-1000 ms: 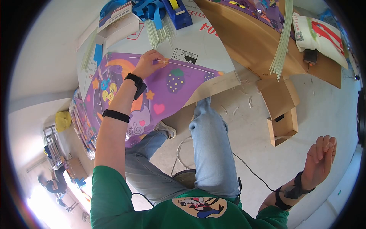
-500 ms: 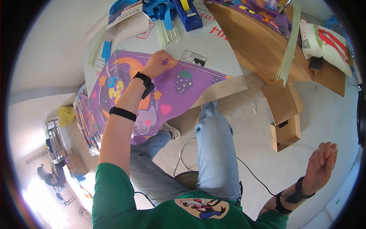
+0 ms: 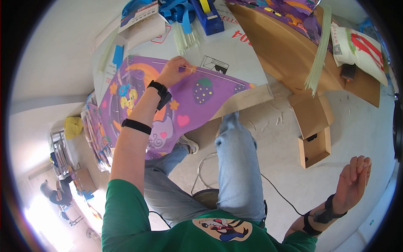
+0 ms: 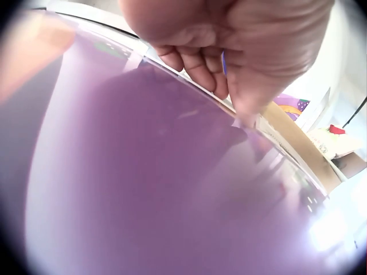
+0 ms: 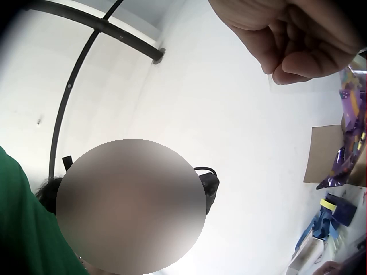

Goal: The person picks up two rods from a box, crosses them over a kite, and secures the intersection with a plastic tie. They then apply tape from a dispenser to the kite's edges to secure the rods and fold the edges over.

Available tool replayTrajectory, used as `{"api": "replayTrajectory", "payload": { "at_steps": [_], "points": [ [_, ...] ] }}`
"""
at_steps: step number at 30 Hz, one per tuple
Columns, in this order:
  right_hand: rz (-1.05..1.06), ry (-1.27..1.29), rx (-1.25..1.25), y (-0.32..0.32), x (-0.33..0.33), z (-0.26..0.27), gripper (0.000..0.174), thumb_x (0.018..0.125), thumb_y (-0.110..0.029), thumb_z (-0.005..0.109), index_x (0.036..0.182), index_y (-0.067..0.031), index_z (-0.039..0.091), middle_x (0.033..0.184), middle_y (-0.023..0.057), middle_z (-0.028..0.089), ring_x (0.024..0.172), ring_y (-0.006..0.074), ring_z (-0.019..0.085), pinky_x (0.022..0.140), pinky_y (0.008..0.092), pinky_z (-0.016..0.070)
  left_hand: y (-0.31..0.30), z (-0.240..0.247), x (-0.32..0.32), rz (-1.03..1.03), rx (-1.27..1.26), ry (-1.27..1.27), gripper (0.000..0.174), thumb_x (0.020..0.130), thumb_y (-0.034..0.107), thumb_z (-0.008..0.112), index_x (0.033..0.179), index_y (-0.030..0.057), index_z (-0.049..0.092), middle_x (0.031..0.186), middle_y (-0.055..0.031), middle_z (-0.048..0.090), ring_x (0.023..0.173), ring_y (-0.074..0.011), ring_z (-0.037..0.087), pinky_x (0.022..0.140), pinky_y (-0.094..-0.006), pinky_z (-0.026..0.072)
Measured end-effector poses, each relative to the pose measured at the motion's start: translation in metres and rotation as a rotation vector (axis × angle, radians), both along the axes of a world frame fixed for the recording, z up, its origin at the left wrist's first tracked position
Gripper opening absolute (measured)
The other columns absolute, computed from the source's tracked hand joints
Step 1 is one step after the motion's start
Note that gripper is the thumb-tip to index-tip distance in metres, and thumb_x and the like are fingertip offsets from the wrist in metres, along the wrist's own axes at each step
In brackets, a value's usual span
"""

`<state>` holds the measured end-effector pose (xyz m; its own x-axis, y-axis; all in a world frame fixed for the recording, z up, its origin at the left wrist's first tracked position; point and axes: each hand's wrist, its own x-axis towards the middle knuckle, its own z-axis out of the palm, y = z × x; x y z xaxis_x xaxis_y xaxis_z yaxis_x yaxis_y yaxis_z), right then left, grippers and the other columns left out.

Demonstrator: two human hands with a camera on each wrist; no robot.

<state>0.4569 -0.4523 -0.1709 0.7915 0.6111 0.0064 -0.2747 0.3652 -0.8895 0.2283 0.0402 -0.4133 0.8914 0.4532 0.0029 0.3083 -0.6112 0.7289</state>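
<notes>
A purple printed kite (image 3: 191,101) with stars, hearts and a strawberry lies over the board on the table, one end hanging past the edge. Along its upper edge runs a thin white rod (image 3: 222,77). My left hand (image 3: 171,71) pinches the kite's edge and rod between thumb and fingers, seen close up in the left wrist view. Far to the right, away from the table, my right hand (image 3: 354,180) is raised with thumb and fingertips together. A faint clear strip (image 5: 304,86) shows at those fingertips in the right wrist view.
At the back stand a blue tape dispenser (image 3: 208,19), blue ribbon (image 3: 176,10), an open white box (image 3: 145,31) and a bundle of thin rods (image 3: 187,38). More rods (image 3: 320,54) lie on cardboard at right, near a white bag (image 3: 359,52). An open carton (image 3: 315,147) sits on the floor.
The head view has shifted slightly, so the scene sits a little further right. My left hand keeps its pinch on the kite's edge; my right hand stays raised.
</notes>
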Motion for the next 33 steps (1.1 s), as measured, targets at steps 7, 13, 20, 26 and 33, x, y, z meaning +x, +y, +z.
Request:
{"api": "replayTrajectory", "payload": {
  "at_steps": [7,13,20,26,33],
  "points": [
    [0.024,0.011,0.02,0.003,-0.001,0.001,0.004,0.095,-0.006,0.046,0.096,-0.0031,0.044,0.077,0.0035,0.041,0.061,0.0087,0.037,0.049,0.0175,0.0345,0.002,-0.001,0.0,-0.024,-0.004,-0.031,0.012,0.073,0.003,0.067,0.084,0.0049,0.062,0.09,-0.0086,0.059,0.088,-0.0239,0.06,0.079,-0.0317,0.048],
    [0.0,-0.014,-0.002,0.006,-0.01,0.014,0.005,0.095,-0.007,0.045,0.097,-0.0023,0.045,0.078,0.0032,0.042,0.062,0.0088,0.038,0.05,0.0178,0.0346,-0.009,0.015,-0.005,0.062,0.153,-0.095,0.013,0.075,0.005,0.067,0.086,0.0038,0.061,0.087,-0.0098,0.06,0.089,-0.0255,0.06,0.079,-0.0323,0.0471],
    [0.047,-0.027,0.083,0.001,-0.034,0.045,0.008,0.092,-0.005,0.049,0.098,-0.0009,0.046,0.083,0.0039,0.044,0.066,0.0093,0.038,0.052,0.0172,0.0356,-0.096,0.101,-0.016,0.046,0.062,-0.301,0.009,0.081,0.001,0.061,0.089,-0.0004,0.06,0.09,-0.0084,0.061,0.088,-0.0191,0.058,0.079,-0.0284,0.0455],
    [0.125,-0.065,0.133,-0.011,-0.056,0.073,0.006,0.094,-0.005,0.044,0.099,-0.0013,0.046,0.085,0.0052,0.046,0.068,0.0098,0.041,0.055,0.0186,0.0375,-0.207,0.146,-0.021,0.033,-0.292,-0.421,0.008,0.084,0.001,0.06,0.093,0.001,0.061,0.09,-0.0045,0.06,0.087,-0.0139,0.057,0.079,-0.0258,0.0448],
    [0.246,0.063,0.244,-0.031,-0.086,0.094,0.007,0.095,-0.005,0.044,0.099,-0.001,0.047,0.085,0.006,0.048,0.068,0.0111,0.042,0.056,0.0206,0.0402,-0.327,0.157,-0.013,-0.215,-0.634,-0.447,0.011,0.089,0.004,0.057,0.1,0.0021,0.059,0.099,-0.0021,0.058,0.092,-0.0109,0.053,0.083,-0.0236,0.0414]
  ]
}}
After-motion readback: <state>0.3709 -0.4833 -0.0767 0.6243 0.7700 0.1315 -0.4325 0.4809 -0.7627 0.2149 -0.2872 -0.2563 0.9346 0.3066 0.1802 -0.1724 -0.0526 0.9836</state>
